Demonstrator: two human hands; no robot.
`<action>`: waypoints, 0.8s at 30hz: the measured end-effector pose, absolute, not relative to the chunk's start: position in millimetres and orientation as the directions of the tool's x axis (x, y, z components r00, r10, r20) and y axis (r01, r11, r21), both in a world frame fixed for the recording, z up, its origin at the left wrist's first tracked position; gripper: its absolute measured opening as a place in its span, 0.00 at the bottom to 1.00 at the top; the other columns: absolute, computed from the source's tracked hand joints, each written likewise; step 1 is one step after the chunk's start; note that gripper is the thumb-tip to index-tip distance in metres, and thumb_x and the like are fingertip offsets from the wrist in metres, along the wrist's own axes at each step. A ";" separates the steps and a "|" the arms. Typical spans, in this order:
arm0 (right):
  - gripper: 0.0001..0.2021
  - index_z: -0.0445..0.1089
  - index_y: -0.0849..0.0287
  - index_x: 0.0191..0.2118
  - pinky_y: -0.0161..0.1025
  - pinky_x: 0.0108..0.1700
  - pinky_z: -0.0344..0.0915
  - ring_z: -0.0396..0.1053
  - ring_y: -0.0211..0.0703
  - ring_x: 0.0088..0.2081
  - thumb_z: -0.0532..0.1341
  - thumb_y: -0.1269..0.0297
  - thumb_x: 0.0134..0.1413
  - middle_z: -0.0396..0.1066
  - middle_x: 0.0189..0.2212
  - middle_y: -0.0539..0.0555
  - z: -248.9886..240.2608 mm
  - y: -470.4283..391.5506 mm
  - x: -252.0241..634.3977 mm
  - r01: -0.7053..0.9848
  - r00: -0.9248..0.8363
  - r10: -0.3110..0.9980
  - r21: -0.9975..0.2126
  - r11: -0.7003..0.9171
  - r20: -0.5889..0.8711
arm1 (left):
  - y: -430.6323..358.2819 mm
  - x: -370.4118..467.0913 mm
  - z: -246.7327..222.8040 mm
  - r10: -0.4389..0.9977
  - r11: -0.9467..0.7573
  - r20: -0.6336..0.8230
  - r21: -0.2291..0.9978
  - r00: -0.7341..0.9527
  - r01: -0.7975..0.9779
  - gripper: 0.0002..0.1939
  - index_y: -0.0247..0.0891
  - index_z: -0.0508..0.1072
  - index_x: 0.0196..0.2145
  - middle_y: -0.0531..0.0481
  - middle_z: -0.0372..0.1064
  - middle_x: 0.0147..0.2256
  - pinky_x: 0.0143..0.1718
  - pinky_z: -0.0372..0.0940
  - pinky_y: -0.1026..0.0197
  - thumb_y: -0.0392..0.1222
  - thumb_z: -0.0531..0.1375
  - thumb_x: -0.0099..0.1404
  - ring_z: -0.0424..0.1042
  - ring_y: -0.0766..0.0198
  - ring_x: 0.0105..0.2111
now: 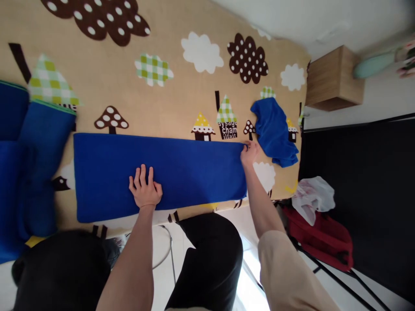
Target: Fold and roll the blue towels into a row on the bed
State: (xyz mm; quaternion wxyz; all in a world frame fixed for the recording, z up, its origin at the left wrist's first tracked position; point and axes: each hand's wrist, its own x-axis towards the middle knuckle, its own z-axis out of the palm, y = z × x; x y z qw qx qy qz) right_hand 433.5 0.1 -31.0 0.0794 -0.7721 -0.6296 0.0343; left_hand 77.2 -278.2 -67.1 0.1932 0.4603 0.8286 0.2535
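At nine o'clock I see folded blue cloths. Centrally lies a long blue cloth, its six-o'clock edge near the brink; the patterned cover stretches widely toward twelve. At eight, the left hand rests on the long cloth, fingers spread. At one, printed letters read "aysage", "cham", "ilfait". At three, the right hand's fingers curl closely at a corner; whether pinching, I can't tell. Just beyond: a crumpled blue cloth.
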 end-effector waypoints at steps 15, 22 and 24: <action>0.32 0.43 0.60 0.74 0.60 0.71 0.39 0.36 0.48 0.74 0.37 0.54 0.70 0.41 0.74 0.59 -57.1 -49.0 419.8 0.996 -0.024 0.997 -0.083 0.018 -0.075 | -277.3 77.4 -68.1 0.864 0.443 -0.086 0.599 -0.496 0.667 0.36 0.39 0.63 0.66 0.42 0.48 0.71 0.70 0.33 0.33 0.39 0.56 0.58 0.44 0.45 0.71; 0.32 0.41 0.62 0.74 0.60 0.71 0.38 0.35 0.47 0.74 0.36 0.55 0.70 0.40 0.74 0.60 -52.9 -39.2 420.6 0.996 -0.014 0.995 -0.088 0.005 -0.094 | -277.0 77.3 -67.4 0.863 0.438 -0.077 0.606 -0.499 0.664 0.37 0.38 0.65 0.66 0.43 0.49 0.70 0.70 0.33 0.34 0.40 0.57 0.57 0.45 0.46 0.71; 0.32 0.41 0.61 0.74 0.62 0.71 0.37 0.33 0.48 0.74 0.37 0.55 0.70 0.38 0.74 0.60 -48.5 -47.7 413.5 0.995 0.001 0.994 -0.095 -0.012 -0.113 | -277.2 77.3 -68.0 0.865 0.432 -0.069 0.608 -0.498 0.666 0.37 0.39 0.65 0.65 0.43 0.49 0.70 0.70 0.34 0.34 0.39 0.57 0.57 0.45 0.46 0.71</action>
